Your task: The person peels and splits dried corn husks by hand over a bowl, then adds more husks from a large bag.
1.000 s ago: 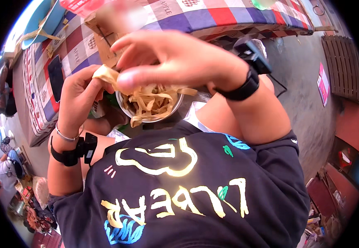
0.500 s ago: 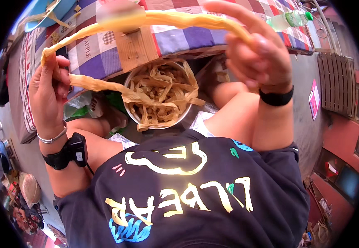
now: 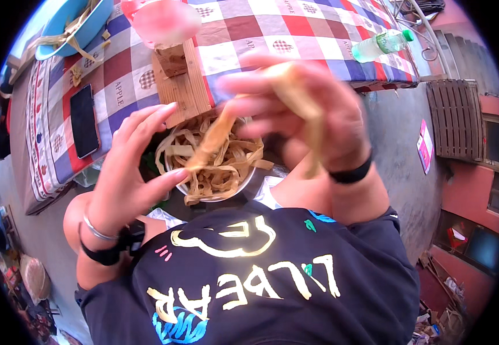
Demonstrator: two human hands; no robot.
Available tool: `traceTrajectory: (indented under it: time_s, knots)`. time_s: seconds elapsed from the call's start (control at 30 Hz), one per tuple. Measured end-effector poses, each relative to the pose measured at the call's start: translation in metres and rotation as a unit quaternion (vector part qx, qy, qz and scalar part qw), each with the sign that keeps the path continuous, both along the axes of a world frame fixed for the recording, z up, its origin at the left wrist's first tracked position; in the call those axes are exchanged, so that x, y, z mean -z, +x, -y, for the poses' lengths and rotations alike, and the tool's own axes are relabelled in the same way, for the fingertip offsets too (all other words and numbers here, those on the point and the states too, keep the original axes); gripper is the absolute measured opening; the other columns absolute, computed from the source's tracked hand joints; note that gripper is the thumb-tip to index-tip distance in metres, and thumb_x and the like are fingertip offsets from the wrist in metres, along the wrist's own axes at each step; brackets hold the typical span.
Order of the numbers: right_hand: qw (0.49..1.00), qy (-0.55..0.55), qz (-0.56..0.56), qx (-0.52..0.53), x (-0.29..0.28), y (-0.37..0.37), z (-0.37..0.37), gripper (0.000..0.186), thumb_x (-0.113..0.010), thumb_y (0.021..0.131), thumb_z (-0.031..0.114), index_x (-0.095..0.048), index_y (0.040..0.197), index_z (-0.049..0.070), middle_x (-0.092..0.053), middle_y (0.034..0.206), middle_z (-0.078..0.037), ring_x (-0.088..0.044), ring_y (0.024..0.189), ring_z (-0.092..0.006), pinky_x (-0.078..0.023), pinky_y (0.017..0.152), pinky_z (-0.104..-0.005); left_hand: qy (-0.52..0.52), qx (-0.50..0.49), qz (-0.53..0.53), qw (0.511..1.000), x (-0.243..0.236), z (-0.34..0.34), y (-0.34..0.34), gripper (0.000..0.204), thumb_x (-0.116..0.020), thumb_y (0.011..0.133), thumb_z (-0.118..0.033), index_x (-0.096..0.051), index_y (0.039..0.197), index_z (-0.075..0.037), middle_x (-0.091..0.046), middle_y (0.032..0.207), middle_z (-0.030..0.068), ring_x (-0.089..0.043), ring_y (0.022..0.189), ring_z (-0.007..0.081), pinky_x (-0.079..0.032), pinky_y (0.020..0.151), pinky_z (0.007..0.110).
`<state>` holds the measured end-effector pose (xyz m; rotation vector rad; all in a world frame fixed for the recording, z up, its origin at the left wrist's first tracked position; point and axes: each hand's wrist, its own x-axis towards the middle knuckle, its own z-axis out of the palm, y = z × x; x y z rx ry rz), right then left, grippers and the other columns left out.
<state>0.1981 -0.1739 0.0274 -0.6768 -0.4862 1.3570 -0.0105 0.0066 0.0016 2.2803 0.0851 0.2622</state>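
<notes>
A long yellow-brown crinkled strip (image 3: 210, 145) hangs in front of me over a white bowl (image 3: 250, 183) heaped with similar strips (image 3: 220, 177). My right hand (image 3: 333, 115), smeared by motion, is closed round the strip, which folds across its fingers with a tail hanging below the palm. My left hand (image 3: 131, 158) is at the bowl's left side, fingers and thumb spread apart. Its thumb tip lies close to the strip's lower end; whether they touch, I cannot tell. The bowl sits between my knees, below the table edge.
A checked tablecloth (image 3: 232, 34) covers the table. On it are a wooden board with a block (image 3: 171, 60), a blurred pink thing (image 3: 163, 23), a black phone (image 3: 84, 121), a blue basin (image 3: 97, 26) with strips, and a green-capped bottle (image 3: 381, 46). A slatted wooden panel (image 3: 453, 118) stands right.
The strip, earlier stretched between both hands, is now folded in my right hand. My left hand has opened and moved right and down; my right hand has moved left and down. The phone shows now.
</notes>
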Motion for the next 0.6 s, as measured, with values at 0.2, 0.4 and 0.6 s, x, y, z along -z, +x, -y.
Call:
traceTrajectory:
  time_s: [0.2,0.4,0.6]
  knots:
    - [0.991,-0.046,-0.126,0.013,0.017,-0.033,-0.011,0.046,-0.031,0.099,0.026,-0.042,0.131,-0.006,-0.05,0.133,-0.02,-0.053,0.119,-0.029,-0.04,0.103,-0.0396,0.209,-0.036,0.21,0.954,0.002,0.03,0.033,0.051,-0.073,0.067,0.002,-0.065,0.113,-0.018,-0.05,0.105,0.0056,-0.058,0.093,0.0192,-0.046,0.081,0.034]
    - [0.986,-0.069,-0.149,-0.018,0.024,-0.036,-0.014,0.041,-0.035,0.096,0.023,-0.048,0.125,-0.004,-0.057,0.123,-0.016,-0.056,0.111,-0.0218,-0.042,0.097,-0.0339,0.325,0.055,0.23,0.916,0.014,0.023,0.042,0.03,-0.072,0.07,-0.015,-0.065,0.098,-0.022,-0.056,0.114,0.0022,-0.053,0.114,0.0235,-0.043,0.092,0.041]
    - [0.906,-0.206,0.368,-0.039,0.035,-0.031,-0.012,0.031,-0.042,0.098,0.017,-0.061,0.113,-0.003,-0.067,0.084,-0.005,-0.061,0.075,-0.0078,-0.048,0.067,-0.0212,-0.404,0.012,-0.005,0.915,0.023,0.031,0.018,0.036,-0.043,0.101,-0.019,-0.049,0.068,-0.006,-0.049,0.06,0.0014,-0.046,0.052,0.0101,-0.038,0.05,0.025]
